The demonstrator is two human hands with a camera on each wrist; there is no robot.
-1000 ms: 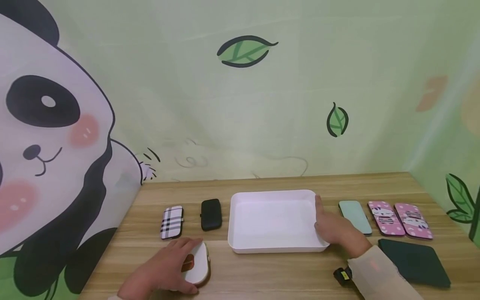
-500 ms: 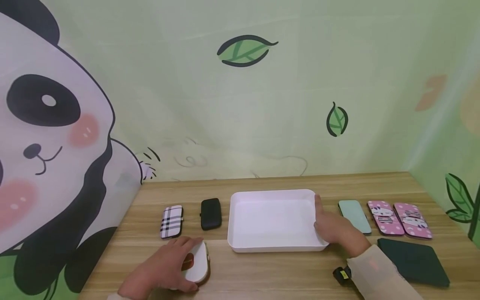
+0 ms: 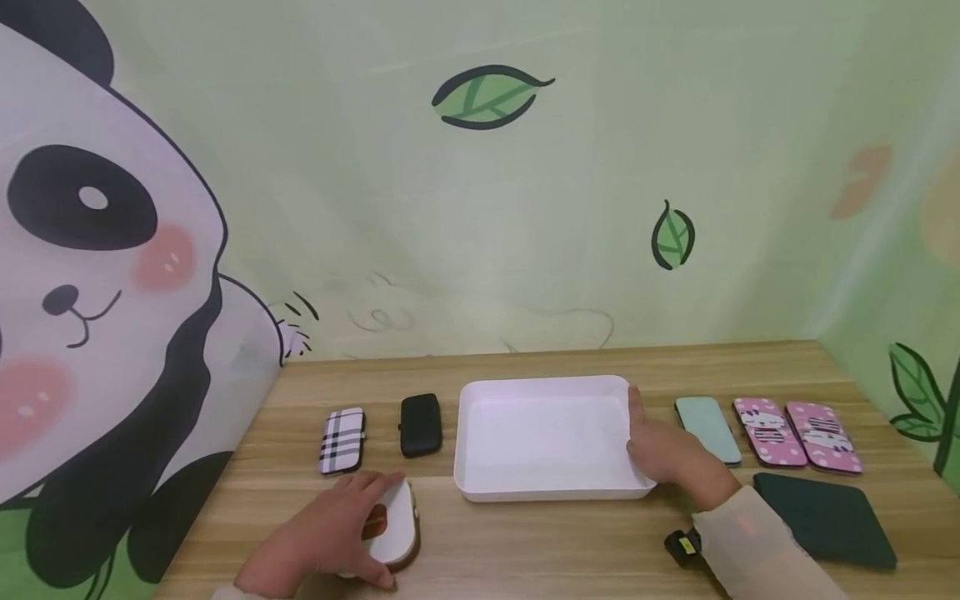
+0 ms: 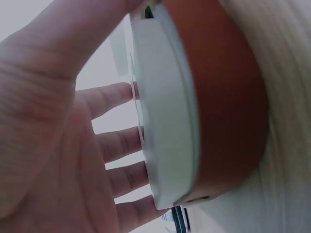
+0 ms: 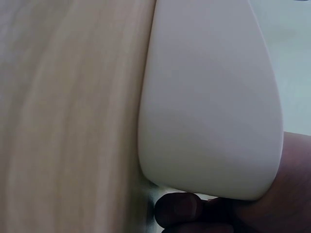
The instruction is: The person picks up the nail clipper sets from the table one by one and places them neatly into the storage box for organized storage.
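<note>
My left hand (image 3: 330, 529) spans a small rounded case (image 3: 397, 527) at the front left of the table, thumb on its near end and fingers across its top. This case has a white lid with a red label and a brown base, as the left wrist view shows of its side (image 4: 228, 97). My right hand (image 3: 675, 454) grips the right end of a shallow white tray (image 3: 540, 442), thumb along the rim. In the right wrist view, fingertips (image 5: 177, 209) curl beside the end wall of the tray. Nothing lies in the tray.
Left of the tray lie a plaid case (image 3: 342, 440) and a black case (image 3: 421, 426). To its right are a mint case (image 3: 708, 429), two pink patterned cases (image 3: 768, 432) and a dark green flat pouch-like thing (image 3: 825, 518). A printed panda backdrop (image 3: 525, 250) stands behind.
Both hands, the tray and the cases stay where they were; only the head view has shifted very slightly.
</note>
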